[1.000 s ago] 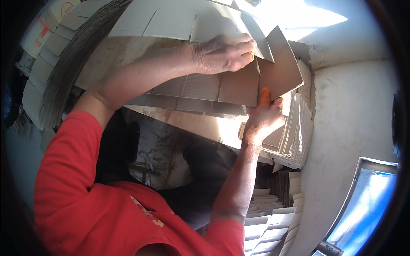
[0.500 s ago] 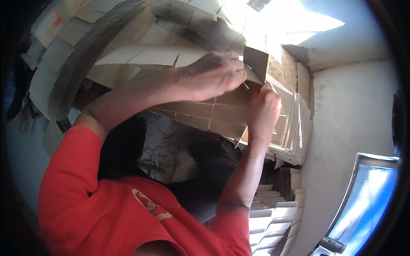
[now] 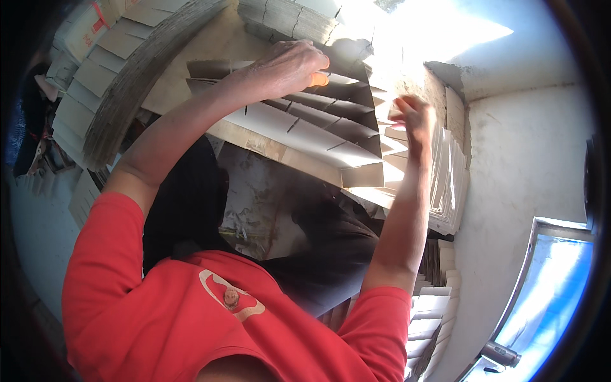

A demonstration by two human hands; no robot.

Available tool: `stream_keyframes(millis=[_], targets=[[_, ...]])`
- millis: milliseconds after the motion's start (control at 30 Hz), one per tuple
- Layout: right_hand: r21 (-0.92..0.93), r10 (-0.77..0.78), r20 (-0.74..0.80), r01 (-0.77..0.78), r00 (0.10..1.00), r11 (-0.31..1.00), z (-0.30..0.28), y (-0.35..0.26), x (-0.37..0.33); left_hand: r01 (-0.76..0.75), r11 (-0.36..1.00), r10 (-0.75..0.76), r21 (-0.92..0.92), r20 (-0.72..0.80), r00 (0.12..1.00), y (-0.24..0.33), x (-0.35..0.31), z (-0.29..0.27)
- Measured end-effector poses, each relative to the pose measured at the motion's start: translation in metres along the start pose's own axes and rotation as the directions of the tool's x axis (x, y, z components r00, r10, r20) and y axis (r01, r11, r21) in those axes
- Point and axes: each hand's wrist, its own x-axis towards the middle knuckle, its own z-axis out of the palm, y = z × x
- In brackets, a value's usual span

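Note:
A cardboard divider grid of interlocked slotted strips stands on a board in front of me. My left hand is over the grid's far side, fingers curled together, with orange coverings at the fingertips. Whatever it pinches is hidden by the fingers. Beyond the grid's right end strip, my right hand hovers apart from the grid, above sunlit cardboard pieces. Its fingers are bent inward and slightly blurred; I cannot make out what is between them.
Long stacks of cardboard strips curve along the left, with more at the back. Upright cardboard sheets stand beside the pale wall. More cardboard lies low at right, near a blue-paned frame.
My hands have drawn apart: the left moved up and left, the right moved right and slightly up. The grid, tilted under both hands before, now stands with its cells spread on the board.

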Motion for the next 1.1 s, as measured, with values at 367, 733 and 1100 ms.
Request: stream_keyframes(millis=[367,733,1100], targets=[[-0.834,0.141,-0.391,-0.415,0.910,0.364,-0.084,0.161,-0.107,-0.505,0.805,0.476,0.312,0.169,0.863,0.059,0.076,0.093],[-0.860,-0.001,-0.381,-0.354,0.925,0.369,-0.091,0.184,-0.100,-0.325,0.927,0.295,-0.189,-0.171,0.940,0.041,0.107,0.152],[-0.641,-0.133,-0.609,-0.387,0.782,0.663,-0.101,0.186,-0.094,-0.200,0.959,0.154,-0.202,-0.222,0.963,0.039,-0.048,0.013]])
